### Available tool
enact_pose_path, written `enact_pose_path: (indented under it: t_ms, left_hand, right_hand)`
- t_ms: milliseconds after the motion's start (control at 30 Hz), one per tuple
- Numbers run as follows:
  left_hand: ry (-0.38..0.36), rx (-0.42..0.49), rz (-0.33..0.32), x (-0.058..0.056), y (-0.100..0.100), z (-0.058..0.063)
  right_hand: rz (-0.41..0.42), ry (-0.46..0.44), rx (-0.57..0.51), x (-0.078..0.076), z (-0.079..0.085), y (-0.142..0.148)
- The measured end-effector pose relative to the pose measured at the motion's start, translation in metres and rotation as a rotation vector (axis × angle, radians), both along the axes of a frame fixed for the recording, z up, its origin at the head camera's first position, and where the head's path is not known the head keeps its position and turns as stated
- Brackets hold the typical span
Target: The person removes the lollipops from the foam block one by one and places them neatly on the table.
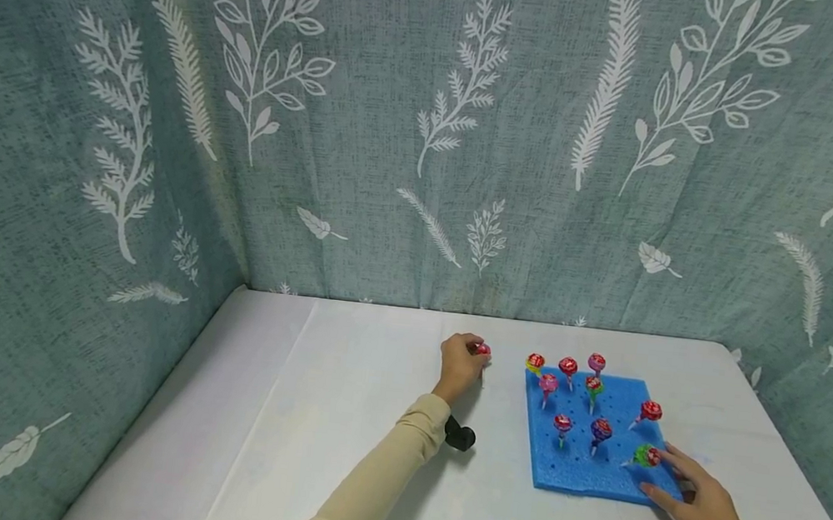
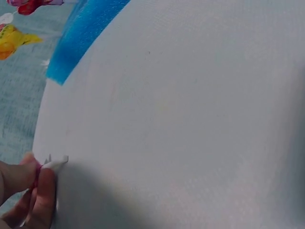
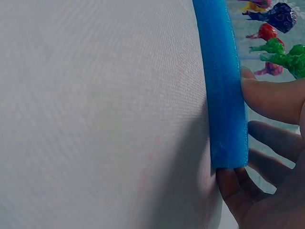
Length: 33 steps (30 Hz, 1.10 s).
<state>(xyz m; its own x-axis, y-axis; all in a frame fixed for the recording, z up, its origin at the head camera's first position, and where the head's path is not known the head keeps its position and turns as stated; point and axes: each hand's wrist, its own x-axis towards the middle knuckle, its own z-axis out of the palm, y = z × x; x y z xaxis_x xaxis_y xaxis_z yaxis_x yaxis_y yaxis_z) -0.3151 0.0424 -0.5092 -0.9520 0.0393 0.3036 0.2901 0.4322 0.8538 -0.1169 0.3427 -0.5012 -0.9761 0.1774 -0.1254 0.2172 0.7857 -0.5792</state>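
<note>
My left hand (image 1: 461,365) pinches a lollipop (image 1: 483,349) with a pink-red wrapper over the white table, left of the blue foam board (image 1: 609,484). Its white stick (image 2: 58,162) points out past the fingers in the left wrist view. At the board's near right corner, my right hand (image 1: 702,497) grips the foam, thumb (image 3: 276,98) on its top face and fingers around the corner. A green-wrapped lollipop (image 1: 646,455) stands tilted in the foam close to that hand's fingertips. Several other lollipops stand in the board, among them a purple one (image 1: 601,429).
Small holes dot the foam between the sticks. A black device (image 1: 460,437) sits at the left wrist. The white table (image 1: 342,404) extends to the left, and a green leaf-patterned curtain (image 1: 399,124) hangs behind and at the sides.
</note>
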Motion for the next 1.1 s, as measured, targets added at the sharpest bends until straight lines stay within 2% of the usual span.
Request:
enact_pose_path:
  t_ms: [167,400,933,1100]
  left_hand:
    - [0.016,0.01,0.03,0.002,0.002,-0.002]
    - [-0.028,-0.022,0.05,0.001,0.002,0.001]
    - [-0.037,-0.048,0.032,0.003,0.001,0.006]
    - [-0.042,-0.025,0.027,0.004,-0.001,0.011]
  right_hand:
    - [-0.008,-0.013,-0.009,0.001,-0.001,0.001]
    - [0.004,0.016,-0.007,0.0,-0.002,0.0]
    - [0.003,0.032,-0.001,0.002,-0.002,0.002]
    - [0.01,0.044,0.001,0.002,-0.002,0.001]
